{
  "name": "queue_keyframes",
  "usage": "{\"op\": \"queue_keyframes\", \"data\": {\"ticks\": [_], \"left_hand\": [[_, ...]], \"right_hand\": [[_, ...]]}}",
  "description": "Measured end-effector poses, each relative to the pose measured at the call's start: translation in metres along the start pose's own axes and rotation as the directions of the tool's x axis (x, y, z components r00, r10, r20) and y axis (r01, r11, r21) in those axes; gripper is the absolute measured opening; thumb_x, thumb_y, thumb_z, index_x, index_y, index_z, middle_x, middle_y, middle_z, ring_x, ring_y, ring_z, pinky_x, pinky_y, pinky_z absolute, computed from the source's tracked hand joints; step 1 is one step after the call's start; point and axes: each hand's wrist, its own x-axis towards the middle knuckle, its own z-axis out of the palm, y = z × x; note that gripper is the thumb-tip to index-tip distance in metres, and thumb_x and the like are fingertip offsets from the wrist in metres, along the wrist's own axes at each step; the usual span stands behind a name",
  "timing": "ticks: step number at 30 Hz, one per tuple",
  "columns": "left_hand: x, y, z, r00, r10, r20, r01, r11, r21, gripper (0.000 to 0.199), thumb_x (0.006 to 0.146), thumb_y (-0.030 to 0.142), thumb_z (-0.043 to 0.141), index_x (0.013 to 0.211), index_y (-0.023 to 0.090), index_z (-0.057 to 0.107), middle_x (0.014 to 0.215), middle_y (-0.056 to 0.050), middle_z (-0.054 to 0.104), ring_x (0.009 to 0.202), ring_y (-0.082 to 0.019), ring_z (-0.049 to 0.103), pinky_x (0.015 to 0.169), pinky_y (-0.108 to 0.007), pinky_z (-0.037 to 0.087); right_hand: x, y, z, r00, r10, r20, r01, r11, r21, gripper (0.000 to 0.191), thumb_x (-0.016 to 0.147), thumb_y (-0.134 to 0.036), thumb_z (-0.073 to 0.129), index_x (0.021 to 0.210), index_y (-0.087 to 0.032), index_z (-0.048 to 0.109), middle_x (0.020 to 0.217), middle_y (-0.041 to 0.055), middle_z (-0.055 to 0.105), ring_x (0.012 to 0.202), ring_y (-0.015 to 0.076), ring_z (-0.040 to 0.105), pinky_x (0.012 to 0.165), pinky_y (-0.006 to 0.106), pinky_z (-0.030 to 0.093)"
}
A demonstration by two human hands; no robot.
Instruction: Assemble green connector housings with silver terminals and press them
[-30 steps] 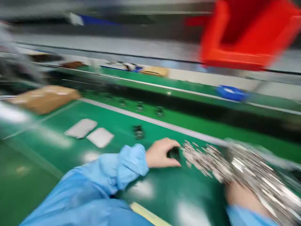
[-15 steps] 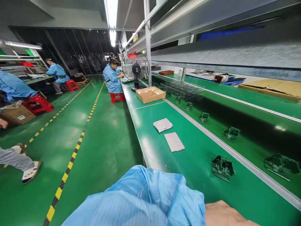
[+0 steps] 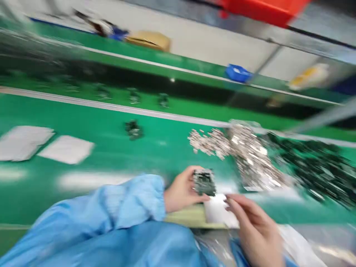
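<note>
My left hand (image 3: 182, 191) is closed on a small green circuit board (image 3: 204, 182), holding it up by its left side. Just to the right, my right hand (image 3: 251, 222) has thumb and fingertips pinched together, with a tiny dark bit between them that is too blurred to name. Below the board lies a white sheet (image 3: 218, 211) on a yellowish strip (image 3: 186, 216). Behind the hands is a pile of small silvery metal parts (image 3: 211, 142), beside a clear bag of similar parts (image 3: 250, 159). Another assembled board (image 3: 133, 129) stands on the green bench to the left.
Two white gridded slabs (image 3: 23, 142) (image 3: 66, 149) lie at the left. Several boards (image 3: 134, 95) stand beyond the metal rail (image 3: 111, 106). Dark green boards (image 3: 322, 163) are heaped at the right. A blue bin (image 3: 238, 73) sits on the back shelf.
My view has swung right, from down the aisle and bench to the work in front of me. Both hands now show, the left with a board; before, only part of one hand showed.
</note>
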Motion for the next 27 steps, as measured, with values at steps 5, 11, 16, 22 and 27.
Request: {"op": "queue_keyframes", "data": {"ticks": [5, 11, 16, 22, 27], "left_hand": [[-0.005, -0.005, 0.007, 0.993, -0.034, 0.111, 0.027, 0.998, 0.063, 0.055, 0.064, 0.022, 0.083, 0.108, 0.023, 0.05, 0.095, -0.003, 0.066, 0.083, -0.017, 0.067, 0.074, -0.029, 0.057], [-0.019, -0.004, 0.012, 0.986, -0.106, 0.128, 0.095, 0.992, 0.089, 0.049, 0.069, 0.025, 0.079, 0.108, 0.023, 0.051, 0.088, 0.0, 0.062, 0.074, -0.012, 0.064, 0.068, -0.023, 0.054], [-0.021, -0.009, 0.006, 0.979, -0.104, 0.175, 0.089, 0.992, 0.095, 0.045, 0.075, 0.024, 0.074, 0.113, 0.024, 0.05, 0.092, -0.001, 0.062, 0.074, -0.011, 0.062, 0.068, -0.021, 0.052], [-0.024, -0.014, 0.002, 0.975, -0.097, 0.198, 0.079, 0.992, 0.097, 0.044, 0.078, 0.019, 0.07, 0.117, 0.024, 0.049, 0.095, -0.001, 0.062, 0.076, -0.01, 0.062, 0.069, -0.02, 0.052], [-0.024, -0.017, 0.0, 0.972, -0.086, 0.22, 0.065, 0.993, 0.1, 0.048, 0.078, 0.014, 0.07, 0.119, 0.024, 0.048, 0.097, 0.0, 0.061, 0.077, -0.009, 0.061, 0.069, -0.017, 0.05]], "right_hand": [[-0.033, 0.029, -0.004, 0.967, 0.196, -0.163, -0.169, 0.971, 0.167, 0.015, 0.081, -0.036, 0.071, 0.077, -0.022, 0.071, 0.102, 0.009, 0.065, 0.103, 0.0268, 0.06, 0.083, 0.039, 0.051], [-0.042, 0.023, 0.022, 0.966, 0.224, -0.129, -0.196, 0.96, 0.198, 0.014, 0.081, -0.033, 0.069, 0.076, -0.02, 0.069, 0.116, 0.0123, 0.06, 0.115, 0.0315, 0.053, 0.098, 0.05, 0.038], [-0.045, 0.022, 0.027, 0.969, 0.184, -0.164, -0.163, 0.978, 0.133, 0.01, 0.082, -0.029, 0.067, 0.077, -0.02, 0.067, 0.124, 0.0125, 0.056, 0.121, 0.0322, 0.048, 0.1, 0.051, 0.034], [-0.046, 0.024, 0.031, 0.971, 0.153, -0.186, -0.138, 0.986, 0.092, 0.01, 0.082, -0.027, 0.065, 0.076, -0.02, 0.065, 0.123, 0.011, 0.058, 0.118, 0.0303, 0.051, 0.099, 0.046, 0.036], [-0.048, 0.027, 0.031, 0.976, 0.122, -0.183, -0.11, 0.991, 0.079, 0.008, 0.083, -0.025, 0.065, 0.078, -0.019, 0.064, 0.122, 0.0103, 0.058, 0.117, 0.0288, 0.052, 0.097, 0.043, 0.038]]}}
